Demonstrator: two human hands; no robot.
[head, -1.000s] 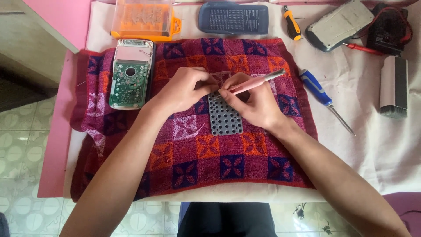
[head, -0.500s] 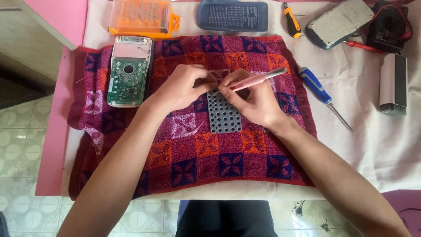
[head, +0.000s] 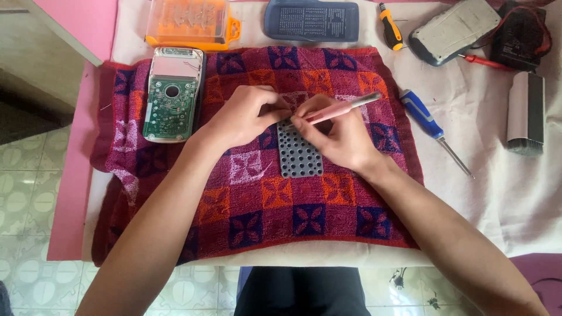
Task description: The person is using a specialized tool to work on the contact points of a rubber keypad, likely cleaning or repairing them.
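**Two hands at a grey keypad panel on a patterned towel**

A white cloth [head: 503,193] covers the table and fills most of the frame, with a pink edge [head: 76,175] running down the left side. On it, across the middle, lies a red and purple patterned towel [head: 257,216].

Both forearms come up from the bottom of the frame and meet at the centre of the towel. The left hand [head: 246,117] is curled, its fingertips pressed down on the top end of a grey panel with rows of holes [head: 298,155], which lies flat just below centre. The right hand [head: 339,137] is closed in a pen grip around a slim pink tool [head: 336,111]; the tool slants from upper right down to its tip at the panel's top edge, right beside the left fingertips. What the tip touches is hidden by the fingers.

In the upper left of the towel rests an opened device with a green circuit board [head: 171,96]. Above it, at the top edge, sits an orange plastic case [head: 190,23], and to its right a dark blue cover [head: 310,20]. In the upper right lie a grey device [head: 453,29] and a silver box [head: 525,111]. Right of the towel is a blue-handled screwdriver [head: 430,126]; a small orange-handled screwdriver [head: 391,26] lies at the top.
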